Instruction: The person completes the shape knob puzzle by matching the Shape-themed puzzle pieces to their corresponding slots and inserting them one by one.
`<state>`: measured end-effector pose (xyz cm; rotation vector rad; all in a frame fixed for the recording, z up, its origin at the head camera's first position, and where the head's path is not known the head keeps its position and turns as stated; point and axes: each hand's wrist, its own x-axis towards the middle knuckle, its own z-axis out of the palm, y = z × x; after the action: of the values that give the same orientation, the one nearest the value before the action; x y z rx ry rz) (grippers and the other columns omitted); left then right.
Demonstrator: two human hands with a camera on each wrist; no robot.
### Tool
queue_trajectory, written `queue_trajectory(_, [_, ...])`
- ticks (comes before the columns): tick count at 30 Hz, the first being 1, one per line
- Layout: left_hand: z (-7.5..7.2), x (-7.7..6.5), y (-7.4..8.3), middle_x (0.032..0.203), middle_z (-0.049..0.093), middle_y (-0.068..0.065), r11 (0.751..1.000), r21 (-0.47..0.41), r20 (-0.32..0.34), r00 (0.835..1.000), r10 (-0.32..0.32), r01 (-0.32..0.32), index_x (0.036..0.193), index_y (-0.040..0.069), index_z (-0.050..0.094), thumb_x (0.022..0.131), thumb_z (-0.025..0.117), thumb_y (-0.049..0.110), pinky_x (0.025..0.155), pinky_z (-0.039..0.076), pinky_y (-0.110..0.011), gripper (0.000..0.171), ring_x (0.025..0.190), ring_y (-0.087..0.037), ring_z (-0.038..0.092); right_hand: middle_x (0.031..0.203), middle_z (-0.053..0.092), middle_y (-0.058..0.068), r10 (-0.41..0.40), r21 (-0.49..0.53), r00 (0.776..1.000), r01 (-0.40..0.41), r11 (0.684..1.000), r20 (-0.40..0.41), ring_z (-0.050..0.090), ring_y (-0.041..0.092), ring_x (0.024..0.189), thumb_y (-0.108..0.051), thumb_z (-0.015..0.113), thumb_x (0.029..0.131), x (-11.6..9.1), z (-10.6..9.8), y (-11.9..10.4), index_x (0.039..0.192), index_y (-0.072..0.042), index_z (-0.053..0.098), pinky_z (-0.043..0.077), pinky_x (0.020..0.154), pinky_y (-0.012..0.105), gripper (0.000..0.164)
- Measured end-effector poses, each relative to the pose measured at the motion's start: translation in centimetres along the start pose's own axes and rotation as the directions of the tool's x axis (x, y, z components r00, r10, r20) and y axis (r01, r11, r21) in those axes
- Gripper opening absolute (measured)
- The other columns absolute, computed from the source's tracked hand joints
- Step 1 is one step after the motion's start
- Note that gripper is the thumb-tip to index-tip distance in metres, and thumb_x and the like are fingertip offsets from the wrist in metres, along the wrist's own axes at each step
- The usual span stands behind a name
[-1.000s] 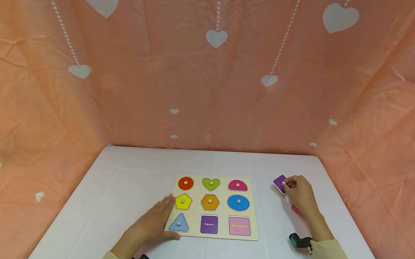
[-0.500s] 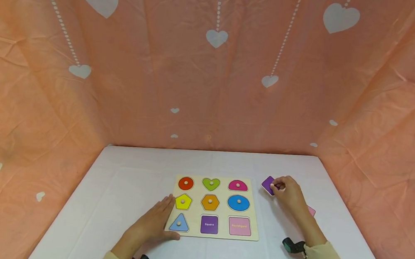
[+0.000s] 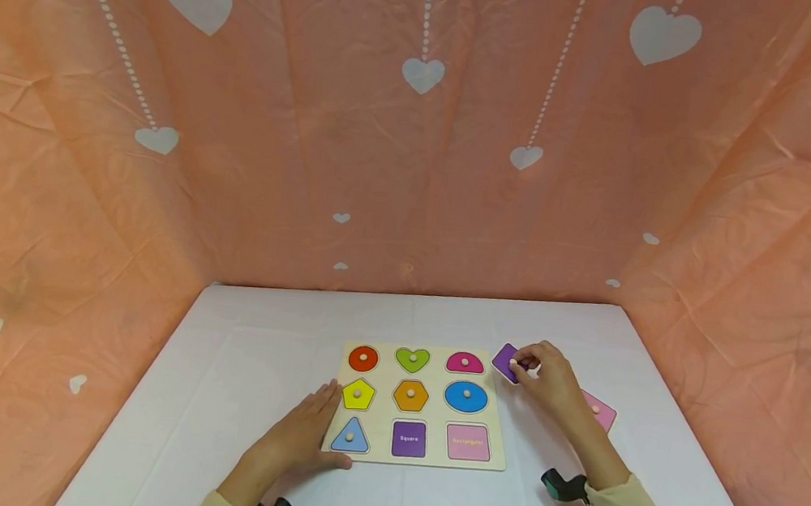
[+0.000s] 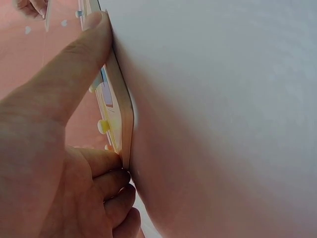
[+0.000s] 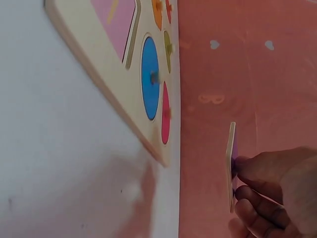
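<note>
My right hand [image 3: 552,383] pinches the small knob of a purple square puzzle piece [image 3: 504,363] just off the board's upper right corner. In the right wrist view the square [image 5: 230,163] appears edge-on, raised above the table. My left hand [image 3: 298,433] rests at the lower left corner of the wooden shape puzzle board [image 3: 381,414], fingers along the left side and thumb [image 4: 81,64] at the front edge. Knobbed pieces fill most recesses; the purple "Square" recess [image 3: 409,439] and the pink "Rectangular" recess [image 3: 468,442] hold none.
A pink rectangle puzzle piece [image 3: 599,413] with a knob lies on the white table right of the board, partly behind my right forearm. Orange-pink cloth with white hearts [image 3: 410,205] hangs around the back and sides. Dark wrist devices [image 3: 565,487] stick out by the sleeves.
My right hand has moved left with the purple square, from the table's right side to near the board. More of the pink rectangle now shows. The left hand stays put.
</note>
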<state>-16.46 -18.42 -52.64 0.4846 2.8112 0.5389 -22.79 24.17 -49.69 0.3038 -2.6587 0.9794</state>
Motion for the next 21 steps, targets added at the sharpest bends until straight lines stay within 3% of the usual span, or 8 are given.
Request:
queue_trajectory(7, [-0.1, 0.0, 0.1, 0.177, 0.025, -0.018, 1.0, 0.0, -0.001, 1.0, -0.002, 0.002, 0.167, -0.001, 0.031, 0.078, 0.091, 0.057, 0.132, 0.027, -0.054, 0.123, 0.163, -0.035, 0.024, 0.099, 0.066, 0.006, 0.004, 0.009, 0.998, -0.004, 1.0, 0.056, 0.062, 0.024, 0.093, -0.003, 0.082, 0.093, -0.5, 0.9, -1.6, 0.106, -0.002, 0.075, 0.059, 0.082, 0.035, 0.014])
queue_trajectory(21, [-0.1, -0.1, 0.1, 0.176, 0.027, -0.02, 1.0, 0.002, -0.005, 1.0, 0.008, -0.008, 0.166, -0.003, 0.032, 0.078, 0.093, 0.055, 0.131, 0.028, -0.054, 0.122, 0.163, -0.036, 0.026, 0.095, 0.065, -0.003, -0.085, 0.046, 0.988, 0.08, 0.996, 0.127, 0.062, 0.015, 0.092, -0.007, 0.085, 0.092, -1.6, 2.8, -3.9, 0.1, -0.01, 0.077, 0.058, 0.082, 0.032, 0.011])
